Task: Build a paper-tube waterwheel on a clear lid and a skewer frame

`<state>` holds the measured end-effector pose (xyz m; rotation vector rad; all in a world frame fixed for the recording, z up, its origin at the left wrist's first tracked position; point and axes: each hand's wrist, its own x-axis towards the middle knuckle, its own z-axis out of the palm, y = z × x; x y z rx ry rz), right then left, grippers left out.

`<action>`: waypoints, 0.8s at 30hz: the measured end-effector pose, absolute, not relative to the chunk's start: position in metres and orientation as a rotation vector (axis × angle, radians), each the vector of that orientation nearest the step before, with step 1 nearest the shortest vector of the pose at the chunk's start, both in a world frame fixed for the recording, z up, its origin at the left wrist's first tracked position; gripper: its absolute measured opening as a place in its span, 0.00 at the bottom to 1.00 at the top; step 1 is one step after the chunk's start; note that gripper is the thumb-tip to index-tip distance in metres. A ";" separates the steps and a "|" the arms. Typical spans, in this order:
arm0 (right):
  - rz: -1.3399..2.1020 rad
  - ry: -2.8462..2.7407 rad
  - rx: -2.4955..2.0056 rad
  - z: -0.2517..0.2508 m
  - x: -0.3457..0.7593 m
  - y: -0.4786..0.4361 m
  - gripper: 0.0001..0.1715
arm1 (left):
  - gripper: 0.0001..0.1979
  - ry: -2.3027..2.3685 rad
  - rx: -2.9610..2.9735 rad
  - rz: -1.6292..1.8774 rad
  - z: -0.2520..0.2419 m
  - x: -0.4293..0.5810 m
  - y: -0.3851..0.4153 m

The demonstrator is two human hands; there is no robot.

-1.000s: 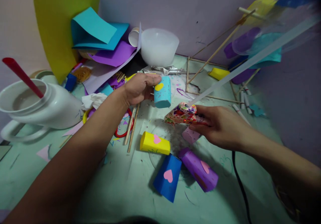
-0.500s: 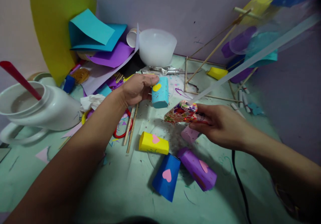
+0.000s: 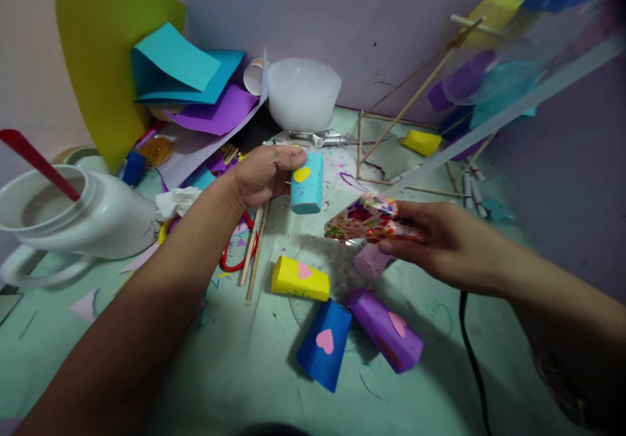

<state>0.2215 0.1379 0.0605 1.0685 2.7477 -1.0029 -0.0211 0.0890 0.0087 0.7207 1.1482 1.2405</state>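
Observation:
My left hand (image 3: 267,172) is closed on a light-blue paper cup (image 3: 307,191) with a yellow heart and dark speckles, held above the table. My right hand (image 3: 435,244) grips a flower-patterned hot glue gun (image 3: 362,219), its nozzle end pointing left toward the cup, apart from it. A long whitish glue stick (image 3: 489,123) sticks out of its back. Beneath the gun, a yellow cup (image 3: 300,279), a blue cup (image 3: 325,345), a purple cup (image 3: 384,330) and a pink cup (image 3: 372,260) lie around a clear disc; the gun and hand partly cover the pink one.
A white mug (image 3: 112,204) with a red stick stands at left. Behind are coloured paper sheets (image 3: 176,64) and a white bowl (image 3: 304,94). Thin wooden sticks (image 3: 254,247) and red scissors handles lie mid-left. A stick frame (image 3: 362,136) stands back right; a black cord (image 3: 472,358) runs down.
The light-blue cup has shifted slightly left and down with my left hand. The glue gun in my right hand has moved a little to the right. The lying cups stay put.

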 end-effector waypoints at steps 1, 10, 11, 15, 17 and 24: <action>-1.176 2.697 1.109 0.063 0.228 0.139 0.17 | 0.07 1.161 0.724 1.235 0.010 -0.021 0.088; -2.034 2.009 2.203 0.030 0.293 0.158 0.06 | 0.03 1.520 0.582 1.246 0.013 0.006 0.084; -2.072 1.908 2.320 0.022 0.298 0.160 0.05 | 0.04 1.564 0.560 1.231 0.011 0.011 0.082; -2.145 1.719 2.478 -0.001 0.307 0.162 0.04 | 0.07 1.658 0.552 1.158 0.004 0.028 0.068; -2.070 1.804 2.474 -0.005 0.307 0.159 0.07 | 0.08 1.690 0.559 1.140 0.004 0.035 0.062; -0.751 2.412 2.196 0.008 0.307 0.145 0.26 | 0.08 1.988 0.744 1.083 0.011 0.051 0.055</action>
